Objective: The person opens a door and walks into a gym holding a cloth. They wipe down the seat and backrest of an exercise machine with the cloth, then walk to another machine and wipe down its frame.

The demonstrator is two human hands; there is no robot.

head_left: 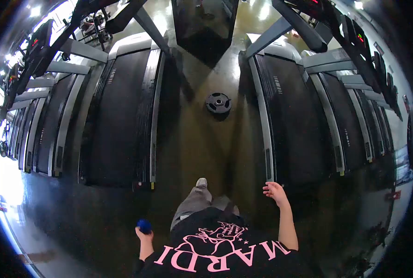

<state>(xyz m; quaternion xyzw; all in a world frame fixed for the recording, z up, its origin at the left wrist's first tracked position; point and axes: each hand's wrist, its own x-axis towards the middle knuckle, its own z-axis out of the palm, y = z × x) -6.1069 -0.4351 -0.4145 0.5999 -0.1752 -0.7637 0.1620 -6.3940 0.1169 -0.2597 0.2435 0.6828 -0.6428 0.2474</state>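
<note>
Broadly, the dark, glossy floor (199,143) stretched forward between the two hands; on it, a left treadmill (119,125) stood well ahead of the left hand (146,237), and a right treadmill (298,125) stood ahead of and outward from the right hand (276,191), the pair probably set apart to leave a walking aisle; the black shirt (211,248), lettered in pink, filled the space between the arms, with grey trousers (189,208) just beyond it; a black weight plate (218,108) lay well ahead of both hands, roughly midway between them, presumably laid flat so that it would not roll; the right hand was held out with its fingers loosely bent and nothing in it, perhaps for balance, near the right treadmill's closest corner in view, though no contact could be made out; the left hand grasped a blue ball (144,225), low beside the body, probably cupped because a round thing slips easily; how tightly it was squeezed could not be told, since the ball hid most fingers; no container could be made out near either hand.
</note>
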